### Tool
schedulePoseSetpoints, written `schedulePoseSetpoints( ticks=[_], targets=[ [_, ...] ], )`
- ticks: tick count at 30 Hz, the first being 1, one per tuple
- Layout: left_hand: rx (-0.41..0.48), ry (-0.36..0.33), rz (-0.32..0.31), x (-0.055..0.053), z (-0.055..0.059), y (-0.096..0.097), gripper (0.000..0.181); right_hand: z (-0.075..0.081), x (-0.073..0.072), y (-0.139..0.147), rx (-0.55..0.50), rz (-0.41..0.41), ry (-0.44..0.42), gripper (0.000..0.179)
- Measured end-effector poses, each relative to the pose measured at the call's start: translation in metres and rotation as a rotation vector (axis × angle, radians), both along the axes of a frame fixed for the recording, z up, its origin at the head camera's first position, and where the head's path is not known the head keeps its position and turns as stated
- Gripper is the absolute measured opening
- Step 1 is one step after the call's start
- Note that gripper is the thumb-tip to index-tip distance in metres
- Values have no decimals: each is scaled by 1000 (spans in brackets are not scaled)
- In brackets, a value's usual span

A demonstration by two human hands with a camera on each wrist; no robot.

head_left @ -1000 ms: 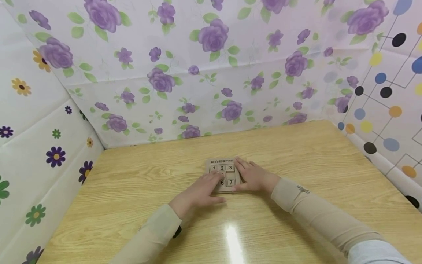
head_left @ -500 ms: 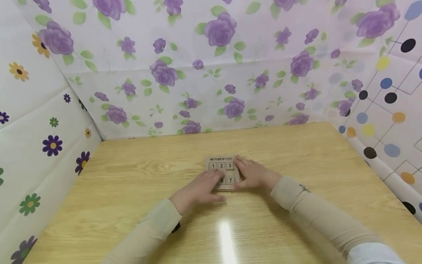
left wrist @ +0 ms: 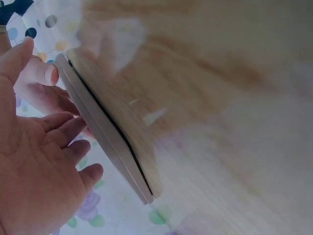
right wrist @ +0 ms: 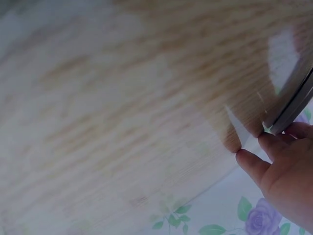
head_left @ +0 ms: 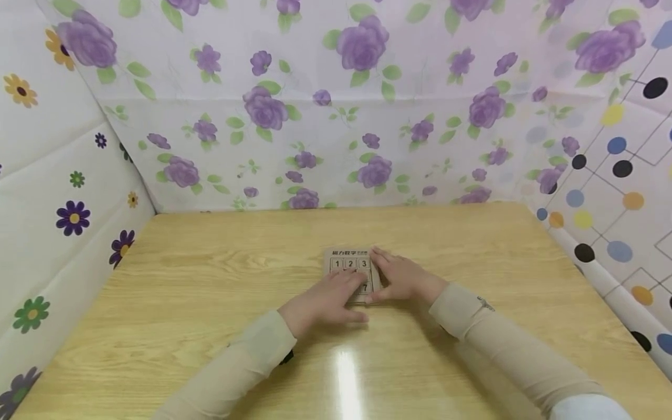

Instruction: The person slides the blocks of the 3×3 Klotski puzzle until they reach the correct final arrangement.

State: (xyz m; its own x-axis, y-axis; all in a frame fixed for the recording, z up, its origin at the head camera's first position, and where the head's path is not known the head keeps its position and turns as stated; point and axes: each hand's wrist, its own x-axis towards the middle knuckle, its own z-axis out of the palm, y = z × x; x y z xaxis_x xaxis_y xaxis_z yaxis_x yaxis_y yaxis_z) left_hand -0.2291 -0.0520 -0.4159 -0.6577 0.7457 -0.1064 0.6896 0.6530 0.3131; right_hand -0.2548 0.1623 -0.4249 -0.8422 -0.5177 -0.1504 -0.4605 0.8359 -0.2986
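A flat square number sliding puzzle (head_left: 350,263) lies on the table, printed characters along its far edge. Tiles 1, 2, 3 and 7 are readable; the rest lie mostly under my left hand (head_left: 329,296). That hand reaches over the board from the left, extended fingertips on the middle row, thumb out over the tabletop. My right hand (head_left: 403,279) holds the puzzle's right side, fingers at the far corner and thumb at the near one. From the left wrist, the board's side (left wrist: 105,129) shows beside the left fingers. In the right wrist view, fingertips (right wrist: 248,164) rest beside the board's edge.
A light wood-grain table (head_left: 210,280) spreads around the board, with a bright reflection near its front. Behind it hangs a purple-flowered cloth (head_left: 315,116). Patterned cloths (head_left: 31,233) close off the left and right sides.
My left fingers have slid right across the middle row, where the gap at its right end showed before, and now cover tile 6. The right hand keeps its hold. The head view has tilted slightly.
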Motion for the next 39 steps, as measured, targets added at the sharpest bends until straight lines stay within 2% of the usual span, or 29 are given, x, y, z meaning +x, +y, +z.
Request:
schedulePoseSetpoints(
  ticks=[7,11,15,21,29,39],
  targets=[
    [1,-5,-15,-4,2,-3,84,1,-1,-1,6,4,1,112],
    [42,-13,12,-3,2,-10,82,-1,-1,-2,2,6,-4,112],
    [70,-18,24,1,6,-18,79,-2,0,-2,1,5,-5,113],
    [57,-6,-18,10,14,-24,76,-2,-1,1,-1,3,-9,116],
    [13,-40,-28,18,16,-26,71,-1,-2,2,-9,1,-28,115],
    [-1,-39,-20,22,15,-25,74,1,-1,3,-10,13,-25,114]
  ],
)
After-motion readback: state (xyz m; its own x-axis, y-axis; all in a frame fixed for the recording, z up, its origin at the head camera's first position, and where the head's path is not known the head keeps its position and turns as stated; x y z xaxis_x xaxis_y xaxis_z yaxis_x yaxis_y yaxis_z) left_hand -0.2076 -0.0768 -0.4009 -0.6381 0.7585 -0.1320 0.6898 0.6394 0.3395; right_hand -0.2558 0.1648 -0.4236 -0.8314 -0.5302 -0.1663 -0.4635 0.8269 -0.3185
